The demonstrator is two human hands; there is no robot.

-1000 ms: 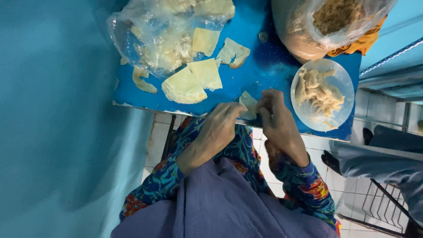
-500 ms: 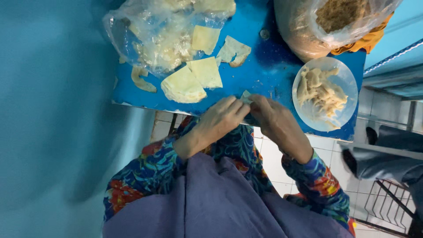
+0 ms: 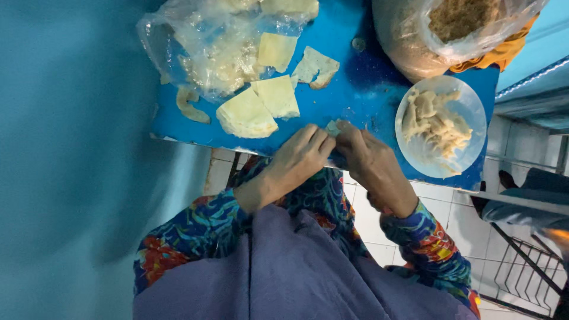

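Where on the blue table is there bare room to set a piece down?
Bare blue table lies between the cut wrappers and the plate, just beyond both hands, left hand and right hand. The far left is crowded by the wrapper bag; the far right by the filling bag.

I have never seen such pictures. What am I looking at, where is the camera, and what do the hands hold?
No machine here: a person works with two bare hands. The single camera sits on the person's head and looks down. The left hand and right hand meet at the edge of a blue table, pinching one small pale wrapper piece between the fingertips. On the table lie flat pale sheets, a clear plastic bag, a round plate of folded pieces, and a bag of brown filling.
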